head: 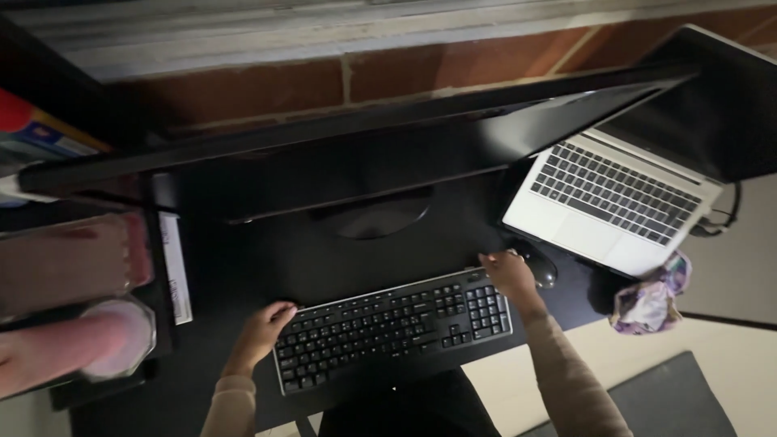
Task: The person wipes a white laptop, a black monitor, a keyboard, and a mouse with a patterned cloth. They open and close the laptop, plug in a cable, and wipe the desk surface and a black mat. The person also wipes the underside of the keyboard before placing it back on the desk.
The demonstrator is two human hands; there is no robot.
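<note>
You are gripping the black rectangular plastic keyboard (394, 325) at both short ends on the dark bench (243, 267). Your left hand (261, 329) is curling around its 9 o'clock edge, fingers narrow and touching the frame. Your right hand (508, 273) is closing over the 2 o'clock corner beside the number pad.

The keyboard is lying slightly skewed at bench centre, below the wide black monitor (340, 162).

Risks, as judged: a small black mouse (544, 272) is sitting just beside your right hand; a shove toward 3 o'clock could be knocking it off. The open silver laptop (615, 198) at 2 o'clock is overhanging the bench edge, so a bump could be tipping it. Poor lighting is hiding any cables.
</note>
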